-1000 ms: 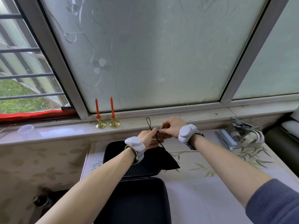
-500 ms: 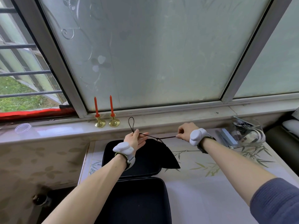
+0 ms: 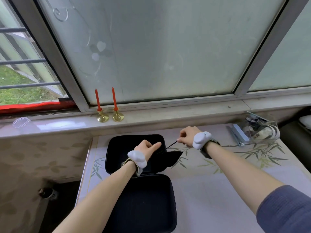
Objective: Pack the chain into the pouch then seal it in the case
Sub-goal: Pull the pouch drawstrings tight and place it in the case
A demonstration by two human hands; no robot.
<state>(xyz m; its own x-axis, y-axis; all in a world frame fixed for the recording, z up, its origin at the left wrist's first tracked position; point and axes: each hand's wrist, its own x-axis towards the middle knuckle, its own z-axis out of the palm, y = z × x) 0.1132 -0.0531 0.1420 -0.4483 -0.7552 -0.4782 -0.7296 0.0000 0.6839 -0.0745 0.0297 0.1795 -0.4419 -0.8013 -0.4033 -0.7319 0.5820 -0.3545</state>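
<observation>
A black hard case lies open on the table, its far half [image 3: 121, 148] toward the window and its near half [image 3: 143, 204] toward me. The black pouch [image 3: 171, 157] rests over the far half's right edge. My left hand [image 3: 146, 148] is at the pouch's mouth, fingers curled on the fabric and index finger pointing right. To its right, my right hand [image 3: 186, 137] pinches the thin black drawstring [image 3: 171, 145], which runs taut down to the pouch. The chain is not visible.
Two red candles in brass holders [image 3: 109, 115] stand on the window sill behind the case. A clear plastic bag with cables and a flat box [image 3: 259, 132] sits at the table's far right. A clear lid [image 3: 21, 121] lies on the sill, left.
The pouch has come down from mid-air onto the case. My left hand let go of the cord loop and moved to the pouch's mouth. My right hand still pulls the cord rightward.
</observation>
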